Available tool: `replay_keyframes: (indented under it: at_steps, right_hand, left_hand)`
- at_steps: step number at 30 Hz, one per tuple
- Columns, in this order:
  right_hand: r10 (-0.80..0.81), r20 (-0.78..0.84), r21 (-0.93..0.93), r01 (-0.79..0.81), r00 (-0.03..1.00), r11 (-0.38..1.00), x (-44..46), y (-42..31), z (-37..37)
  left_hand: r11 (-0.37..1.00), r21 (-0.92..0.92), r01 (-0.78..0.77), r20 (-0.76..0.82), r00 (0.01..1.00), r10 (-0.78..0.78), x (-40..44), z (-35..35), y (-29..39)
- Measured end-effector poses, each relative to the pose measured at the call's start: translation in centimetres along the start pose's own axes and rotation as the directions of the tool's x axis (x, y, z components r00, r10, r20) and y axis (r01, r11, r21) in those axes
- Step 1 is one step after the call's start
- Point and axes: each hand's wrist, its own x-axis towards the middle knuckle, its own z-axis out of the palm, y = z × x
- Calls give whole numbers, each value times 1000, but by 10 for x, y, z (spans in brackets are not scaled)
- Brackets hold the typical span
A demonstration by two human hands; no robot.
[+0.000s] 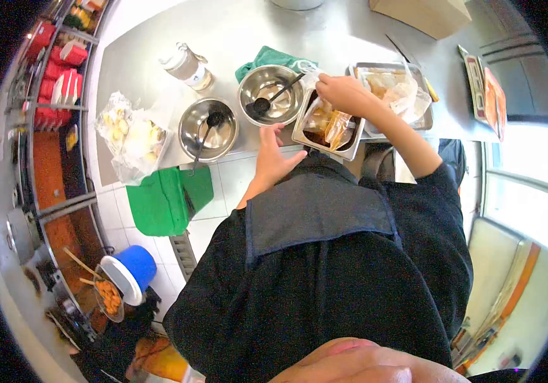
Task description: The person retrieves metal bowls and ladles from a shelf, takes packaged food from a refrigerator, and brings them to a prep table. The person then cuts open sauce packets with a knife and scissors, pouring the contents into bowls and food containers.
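My left hand is open, thumb and fingers apart, beside the lower rim of a steel bowl and left of a square metal container. The container holds clear bags of brown contents in dark liquid. Above its far left corner, the fingers of my right hand are pinched together at some clear plastic; exactly what they grip is partly hidden. A black ladle rests in the nearer bowl. Another black ladle leans in a second steel bowl to the left.
A metal tray with clear bags stands right of the container. Behind the bowls lie a green cloth and a glass jar. A plastic bag of pale pieces sits left. Below the table edge stands a green bin.
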Motion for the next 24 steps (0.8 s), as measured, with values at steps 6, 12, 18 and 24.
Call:
replay_keyframes:
  at_steps: [6,12,18,24]
  right_hand:
    - [51,-158,208,-17,986,978,-42,-1,-23]
    - [172,-207,342,-93,963,935,-59,4,-5]
    - [169,-360,322,-47,917,945,-53,4,-20]
    - [192,-466,296,-53,864,954,-46,5,-54]
  left_hand:
    - [999,18,-37,-141,989,39,11,-2,27]
    - [967,125,-223,-32,973,228,39,19,79]
    - [942,227,-246,-74,960,269,76,22,70]
    - [913,276,-300,134,953,273,102,-7,92]
